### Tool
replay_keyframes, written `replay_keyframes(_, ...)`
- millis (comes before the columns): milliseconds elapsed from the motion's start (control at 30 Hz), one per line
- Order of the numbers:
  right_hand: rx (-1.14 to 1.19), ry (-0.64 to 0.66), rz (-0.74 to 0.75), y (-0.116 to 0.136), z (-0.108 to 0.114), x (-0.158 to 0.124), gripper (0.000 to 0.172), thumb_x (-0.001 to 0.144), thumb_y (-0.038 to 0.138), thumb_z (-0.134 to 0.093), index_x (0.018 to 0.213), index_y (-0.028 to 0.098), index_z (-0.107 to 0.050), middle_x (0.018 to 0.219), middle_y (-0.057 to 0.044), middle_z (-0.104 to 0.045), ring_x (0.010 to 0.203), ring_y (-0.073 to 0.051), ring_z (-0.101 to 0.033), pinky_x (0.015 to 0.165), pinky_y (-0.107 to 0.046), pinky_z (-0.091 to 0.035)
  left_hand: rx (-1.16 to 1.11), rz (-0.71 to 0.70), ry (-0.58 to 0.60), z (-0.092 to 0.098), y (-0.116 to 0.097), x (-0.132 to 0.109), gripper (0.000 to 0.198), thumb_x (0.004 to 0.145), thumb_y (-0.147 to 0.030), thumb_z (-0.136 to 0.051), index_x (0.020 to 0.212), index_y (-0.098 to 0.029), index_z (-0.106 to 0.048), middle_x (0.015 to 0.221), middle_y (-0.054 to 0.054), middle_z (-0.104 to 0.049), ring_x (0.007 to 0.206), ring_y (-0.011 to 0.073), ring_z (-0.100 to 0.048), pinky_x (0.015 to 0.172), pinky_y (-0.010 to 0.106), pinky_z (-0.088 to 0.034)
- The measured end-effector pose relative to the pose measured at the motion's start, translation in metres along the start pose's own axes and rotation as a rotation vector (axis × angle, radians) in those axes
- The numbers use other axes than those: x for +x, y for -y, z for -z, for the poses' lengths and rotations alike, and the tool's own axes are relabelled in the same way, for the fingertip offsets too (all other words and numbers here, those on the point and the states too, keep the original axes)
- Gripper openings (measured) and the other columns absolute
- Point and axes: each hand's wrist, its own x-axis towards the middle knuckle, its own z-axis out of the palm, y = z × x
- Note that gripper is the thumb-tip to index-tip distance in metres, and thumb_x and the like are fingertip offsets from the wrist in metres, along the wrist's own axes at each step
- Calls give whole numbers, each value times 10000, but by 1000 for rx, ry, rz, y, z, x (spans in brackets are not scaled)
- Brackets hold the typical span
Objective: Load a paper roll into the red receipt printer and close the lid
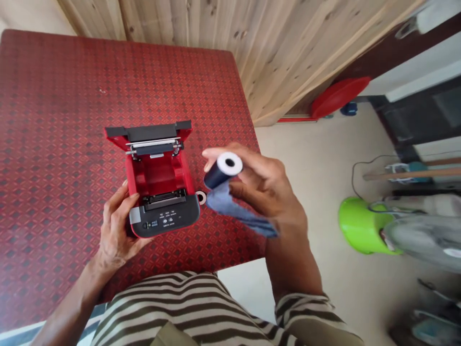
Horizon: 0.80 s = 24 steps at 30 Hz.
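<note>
My left hand [117, 223] grips the left side of a small red and black receipt printer [163, 214]. The printer's lid [149, 132] is raised, and the red paper bay [155, 174] inside holds nothing. To the right of it, my right hand [262, 185] holds a dark blue paper roll [215, 176] between thumb and fingers, its white end with the dark core tilted up. A crumpled blue strip [245, 211] hangs below the roll; whether it is cloth or the roll's loose end I cannot tell. Against the printer's right side shows another small white ring-shaped end [201, 197], partly hidden.
The printer is over a table with a red patterned cover [65, 96]. A wooden plank panel [201, 21] borders its far edge. On the floor to the right are a lime green bucket [355, 226], a red basin [338, 98] and a cable [355, 168].
</note>
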Motion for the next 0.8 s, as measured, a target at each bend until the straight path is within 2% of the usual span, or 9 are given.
replay_keyframes(67,-222,68,53,18,-11,7,379,1026,326,-729,1400,275,-692,1228,-68,-780,1092,-254,-719,1003,-441,-587,-12,-1,15,0,-1,-1,981,884,-582,-833,1684,-277,-354,1622,203,-517,1456,382,-586,1119,553,-611)
replay_keyframes(167,-582,172,84,33,-42,25,246,1048,158,-647,1279,190,-727,1218,-105,-796,1122,-271,-711,1031,-454,-575,-27,14,26,-1,-2,-4,951,931,-572,-783,1703,-283,-309,1636,200,-503,1458,372,-587,1106,541,-626)
replay_keyframes(233,-751,285,56,37,-63,37,218,1063,105,-576,1197,150,-741,1160,-126,-800,1101,-279,-718,952,-422,-588,-29,17,24,-2,-3,-4,927,952,-556,-763,1706,-271,-304,1643,202,-494,1464,367,-584,1116,524,-624)
replay_keyframes(333,-909,433,-27,40,-84,55,284,1076,60,-489,1168,136,-746,1106,-151,-803,1099,-283,-732,824,-372,-574,-35,10,21,-3,-4,-4,921,956,-528,-767,1705,-253,-307,1644,208,-490,1495,364,-559,1146,510,-608)
replay_keyframes(500,-966,560,-96,34,-91,73,339,1084,67,-443,1218,143,-746,1114,-178,-820,1035,-286,-775,744,-359,-528,-46,-4,19,-3,-4,-4,909,966,-531,-753,1702,-242,-304,1622,218,-511,1499,364,-560,1136,513,-617)
replay_keyframes(700,-957,555,-116,26,-95,78,353,1077,86,-435,1155,163,-770,1015,-178,-828,957,-311,-784,734,-385,-533,-36,59,29,-5,-4,-7,875,955,-596,-739,1671,-293,-340,1617,195,-519,1472,385,-585,1146,567,-607)
replay_keyframes(800,-937,539,-123,28,-94,75,325,1064,79,-464,1147,154,-769,1030,-171,-827,956,-316,-785,734,-396,-546,-39,69,32,-5,-4,-7,878,943,-596,-754,1663,-291,-353,1625,196,-508,1475,394,-579,1148,582,-603)
